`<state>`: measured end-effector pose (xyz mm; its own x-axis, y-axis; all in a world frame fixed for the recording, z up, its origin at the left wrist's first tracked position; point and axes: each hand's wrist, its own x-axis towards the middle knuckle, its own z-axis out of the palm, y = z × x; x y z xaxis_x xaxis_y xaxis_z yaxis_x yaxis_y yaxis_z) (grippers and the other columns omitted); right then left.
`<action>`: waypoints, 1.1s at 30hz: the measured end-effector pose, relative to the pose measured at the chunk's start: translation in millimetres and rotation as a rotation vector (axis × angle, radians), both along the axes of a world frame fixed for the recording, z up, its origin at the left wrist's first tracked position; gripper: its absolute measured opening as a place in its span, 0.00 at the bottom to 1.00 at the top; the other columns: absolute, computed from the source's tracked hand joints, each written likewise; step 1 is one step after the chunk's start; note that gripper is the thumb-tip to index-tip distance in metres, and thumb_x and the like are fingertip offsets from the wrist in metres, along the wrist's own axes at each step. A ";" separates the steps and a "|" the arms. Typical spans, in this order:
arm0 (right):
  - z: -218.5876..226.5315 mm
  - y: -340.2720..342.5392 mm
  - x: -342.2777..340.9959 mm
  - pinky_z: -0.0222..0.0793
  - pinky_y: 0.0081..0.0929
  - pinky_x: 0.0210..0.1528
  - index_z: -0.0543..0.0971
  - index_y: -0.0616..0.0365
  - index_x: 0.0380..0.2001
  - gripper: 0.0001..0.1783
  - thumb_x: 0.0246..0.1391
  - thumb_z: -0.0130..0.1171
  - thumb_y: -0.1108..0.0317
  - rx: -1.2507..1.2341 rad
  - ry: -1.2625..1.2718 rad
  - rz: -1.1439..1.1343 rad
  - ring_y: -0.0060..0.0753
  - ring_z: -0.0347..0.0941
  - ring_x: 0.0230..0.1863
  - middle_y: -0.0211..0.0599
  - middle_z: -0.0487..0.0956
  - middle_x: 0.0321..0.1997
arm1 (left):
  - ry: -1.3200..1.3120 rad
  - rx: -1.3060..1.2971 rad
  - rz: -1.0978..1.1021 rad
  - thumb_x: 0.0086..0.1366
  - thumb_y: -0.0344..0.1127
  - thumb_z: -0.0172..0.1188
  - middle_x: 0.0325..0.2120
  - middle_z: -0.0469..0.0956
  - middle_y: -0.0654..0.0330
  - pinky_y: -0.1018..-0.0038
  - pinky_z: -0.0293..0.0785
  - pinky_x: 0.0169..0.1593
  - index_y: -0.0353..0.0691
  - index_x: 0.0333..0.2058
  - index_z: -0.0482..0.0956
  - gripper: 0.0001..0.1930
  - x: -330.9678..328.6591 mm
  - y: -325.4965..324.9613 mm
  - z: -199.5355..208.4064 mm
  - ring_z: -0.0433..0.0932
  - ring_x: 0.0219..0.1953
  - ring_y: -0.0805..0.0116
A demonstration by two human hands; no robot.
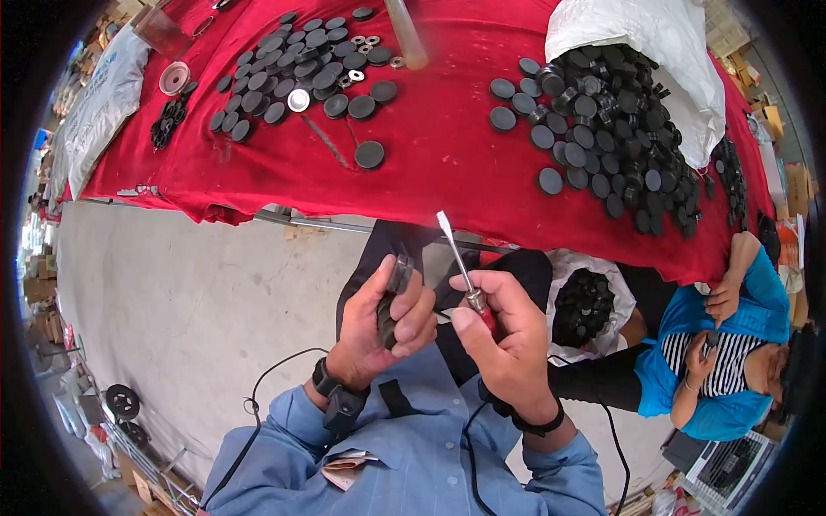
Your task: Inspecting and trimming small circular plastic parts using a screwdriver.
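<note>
My left hand (391,314) is closed round black round caps (398,275), one gripped upright between thumb and fingers and more tucked in the palm; how many cannot be made out. In my right hand (508,331) is a flathead screwdriver (453,241) with a red handle, its blade pointing up and away from me. The blade tip is apart from the caps. Both hands are over my lap, just short of the table's near edge. On the red cloth (456,129) beyond them, a single black cap (369,155) lies nearest, in front of a scattered group of caps (301,60).
A white sack (628,21) spills a heap of black caps (619,138) at the right. Below the table edge stands a white bag of black pieces (585,305). A co-worker (723,344) in blue sits at the right. Metal rings (357,76) and a clear tube (406,34) lie further back.
</note>
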<state>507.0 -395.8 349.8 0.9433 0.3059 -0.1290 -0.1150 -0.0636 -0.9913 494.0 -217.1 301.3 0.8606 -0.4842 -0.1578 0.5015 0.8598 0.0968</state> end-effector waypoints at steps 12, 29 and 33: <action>-15.2 -12.3 -0.3 0.70 0.18 0.44 0.74 0.62 0.46 0.16 0.56 0.65 0.73 0.225 0.088 0.010 0.17 0.73 0.41 0.32 0.77 0.41 | -0.899 1.400 0.382 0.53 0.33 0.73 0.25 0.76 0.58 0.76 0.70 0.30 0.37 0.35 0.77 0.15 0.1 -2.4 12.9 0.76 0.25 0.67; -24.7 -15.1 -0.7 0.68 0.24 0.48 0.75 0.63 0.44 0.13 0.56 0.63 0.74 0.224 -0.193 -0.050 0.29 0.74 0.45 0.40 0.78 0.44 | -1.088 1.561 0.542 0.46 0.25 0.75 0.31 0.78 0.55 0.74 0.76 0.32 0.37 0.40 0.78 0.20 5.4 -2.5 19.3 0.80 0.30 0.63; -27.7 -19.4 -1.8 0.64 0.16 0.34 0.73 0.61 0.47 0.13 0.61 0.59 0.68 0.594 0.338 0.027 0.16 0.68 0.28 0.33 0.78 0.41 | -1.054 1.460 0.448 0.47 0.26 0.75 0.34 0.78 0.55 0.74 0.76 0.35 0.36 0.41 0.78 0.22 6.5 -1.7 20.1 0.79 0.33 0.64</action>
